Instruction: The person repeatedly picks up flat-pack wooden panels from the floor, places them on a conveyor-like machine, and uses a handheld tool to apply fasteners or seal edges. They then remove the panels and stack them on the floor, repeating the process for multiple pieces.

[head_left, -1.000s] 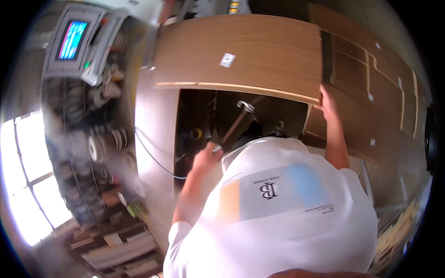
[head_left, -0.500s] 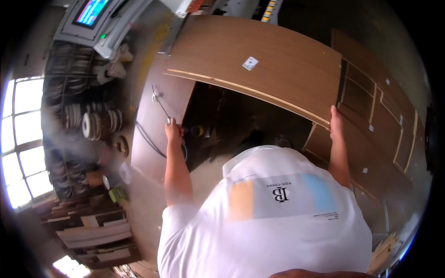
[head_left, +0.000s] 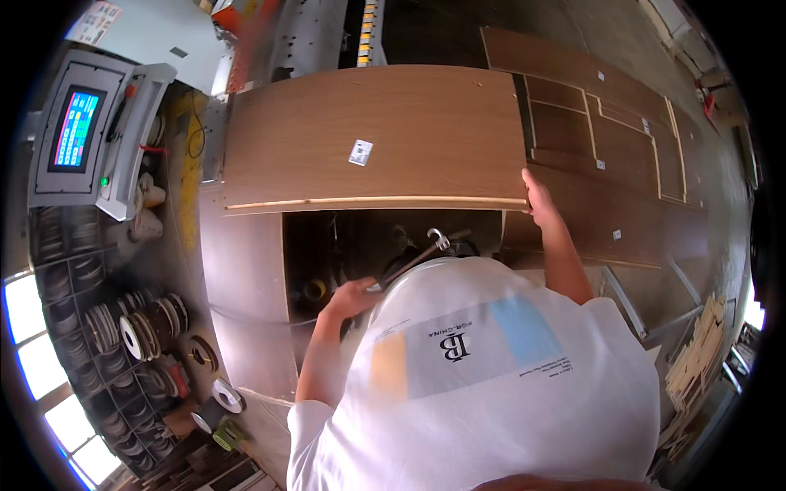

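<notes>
A large brown wooden board (head_left: 311,123) with a small white label lies in front of me, a pale strip along its near edge. At its near right corner, my right hand (head_left: 536,200) holds the edge, the fingers partly hidden. My left hand (head_left: 352,296) is closed around the handle of a thin rod-like tool (head_left: 409,265). A curved silver piece sits near the tool's far end, which points right, close to my shirt and below the board's near edge. I cannot make out the tool's exact kind.
More brown panels (head_left: 565,221) with pale-edged frames lie at the right. A control panel (head_left: 78,131) with a lit screen stands at far left, above racks of edging rolls (head_left: 151,323). A brown surface (head_left: 246,278) extends below the board's left end. Wood strips (head_left: 696,352) lie lower right.
My left hand has swung the tool from the left surface rightward, toward my body. The view has turned, and the board now appears more level. My right hand stays at its corner.
</notes>
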Available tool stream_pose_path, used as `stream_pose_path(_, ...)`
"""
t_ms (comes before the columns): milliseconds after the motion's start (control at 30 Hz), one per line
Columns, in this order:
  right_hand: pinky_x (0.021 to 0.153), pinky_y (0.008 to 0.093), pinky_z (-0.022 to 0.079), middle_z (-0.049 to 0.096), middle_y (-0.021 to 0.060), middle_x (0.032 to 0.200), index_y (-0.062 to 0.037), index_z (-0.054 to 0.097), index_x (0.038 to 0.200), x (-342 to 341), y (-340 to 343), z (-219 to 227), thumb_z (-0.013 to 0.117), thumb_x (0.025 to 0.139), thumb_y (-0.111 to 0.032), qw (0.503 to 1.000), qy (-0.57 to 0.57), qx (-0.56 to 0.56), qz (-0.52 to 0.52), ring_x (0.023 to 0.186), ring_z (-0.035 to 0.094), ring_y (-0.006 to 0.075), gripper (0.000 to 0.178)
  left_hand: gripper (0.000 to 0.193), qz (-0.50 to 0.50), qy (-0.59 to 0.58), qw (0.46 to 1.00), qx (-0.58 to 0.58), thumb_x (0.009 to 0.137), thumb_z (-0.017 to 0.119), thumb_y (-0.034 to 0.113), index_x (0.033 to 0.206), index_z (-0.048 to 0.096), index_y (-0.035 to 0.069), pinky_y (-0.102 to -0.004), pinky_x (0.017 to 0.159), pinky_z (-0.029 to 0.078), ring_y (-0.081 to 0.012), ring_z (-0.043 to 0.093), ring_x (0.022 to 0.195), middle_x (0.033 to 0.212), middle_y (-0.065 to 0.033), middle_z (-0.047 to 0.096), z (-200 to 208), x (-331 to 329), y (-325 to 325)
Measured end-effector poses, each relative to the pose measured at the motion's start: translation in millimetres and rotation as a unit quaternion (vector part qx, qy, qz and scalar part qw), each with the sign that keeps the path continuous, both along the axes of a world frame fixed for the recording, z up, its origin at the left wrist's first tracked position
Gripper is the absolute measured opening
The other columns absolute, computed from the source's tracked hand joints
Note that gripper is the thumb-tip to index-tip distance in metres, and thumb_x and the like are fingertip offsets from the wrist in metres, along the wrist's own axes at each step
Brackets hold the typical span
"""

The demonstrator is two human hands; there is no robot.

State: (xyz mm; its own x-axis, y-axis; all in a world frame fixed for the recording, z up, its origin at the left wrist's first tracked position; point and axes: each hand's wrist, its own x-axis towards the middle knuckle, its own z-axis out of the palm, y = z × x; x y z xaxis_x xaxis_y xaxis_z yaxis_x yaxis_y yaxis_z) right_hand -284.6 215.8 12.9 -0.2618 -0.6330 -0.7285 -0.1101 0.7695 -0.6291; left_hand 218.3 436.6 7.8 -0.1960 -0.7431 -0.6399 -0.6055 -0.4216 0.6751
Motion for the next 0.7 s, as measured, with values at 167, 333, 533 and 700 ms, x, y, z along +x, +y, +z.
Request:
stream_pose_path(167,0.067,0.0309,0.046,0.067,0.0009,0.111,-0.0114,0.063,0.126,14.0,8.7,-16.1,0.061,0.093,-0.058,0.993,-0.112,-0.020,-0.042,0.090,0.060,0.0131,0.057,0.038,0.123,0.009,0.991,0.043,0.083,0.077,0.031,0.110,0.071,0.005,-0.0328,0.073,0.055,-0.0193,0.068,0.075,0.085,-0.0092,0.072,29.0,34.8,-3.9)
stream_pose_path(333,0.099,0.0366,0.047,0.062,0.0079,0.132,-0.0024,0.056,0.135,44.7,16.6,-8.2,0.068,0.093,-0.042,0.968,-0.222,-0.048,-0.111,0.120,0.059,0.0217,0.060,0.016,0.502,0.171,0.847,-0.037,0.095,0.070,0.022,0.103,0.067,0.008,-0.0235,0.050,0.044,-0.0070,0.056,0.056,0.072,0.0027,0.060,26.9,50.8,-47.8)
stream_pose_path(533,0.105,0.0398,0.045,0.059,0.0089,0.137,-0.0013,0.051,0.140,42.7,5.2,-12.5,0.070,0.093,-0.032,0.951,-0.293,0.002,-0.094,0.126,0.055,0.0251,0.059,0.032,0.622,0.261,0.728,-0.125,0.099,0.066,0.017,0.129,0.060,0.011,-0.0298,0.070,0.057,-0.0109,0.065,0.096,0.111,-0.0005,0.065,12.3,23.8,-113.2)
stream_pose_path(700,0.107,0.0393,0.043,0.056,0.0080,0.139,-0.0015,0.049,0.141,40.5,-16.5,-46.7,0.072,0.092,-0.026,0.958,-0.280,-0.024,-0.061,0.127,0.053,0.0251,0.059,0.039,0.646,0.308,0.679,-0.163,0.100,0.063,0.015,0.136,0.053,0.005,-0.0279,0.072,0.058,-0.0169,0.061,0.117,0.123,-0.0055,0.063,26.2,9.2,-149.0)
